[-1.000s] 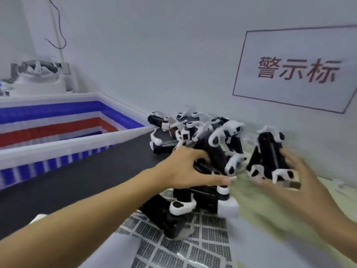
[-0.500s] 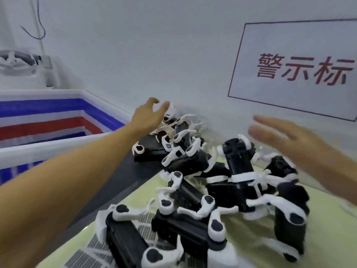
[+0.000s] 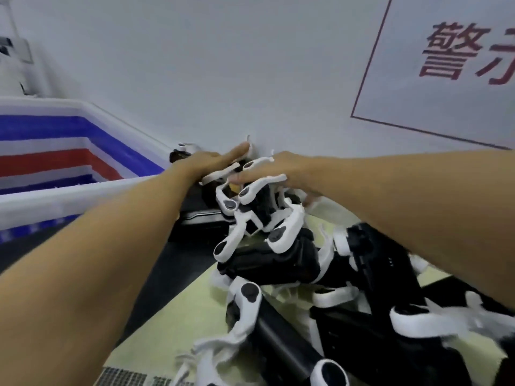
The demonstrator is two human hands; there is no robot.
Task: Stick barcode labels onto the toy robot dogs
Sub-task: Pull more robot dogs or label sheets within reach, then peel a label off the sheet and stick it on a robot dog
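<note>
My left hand (image 3: pixel 204 162): bare, no glove, ring or watch.
My right hand (image 3: pixel 274 169): bare, nothing worn.
My forearms: both bare, no sleeve visible up to the frame edge.

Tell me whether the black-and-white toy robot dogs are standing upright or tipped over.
Tipped over: the black-and-white toy robot dogs lie jumbled in a heap, white legs pointing every way.

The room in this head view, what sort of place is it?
Probably a workshop or packing bench. A heap of black and white toy robot dogs lies on the bench, a red, white and blue striped bin stands beside it, and a red-framed printed sign hangs on the wall.
</note>
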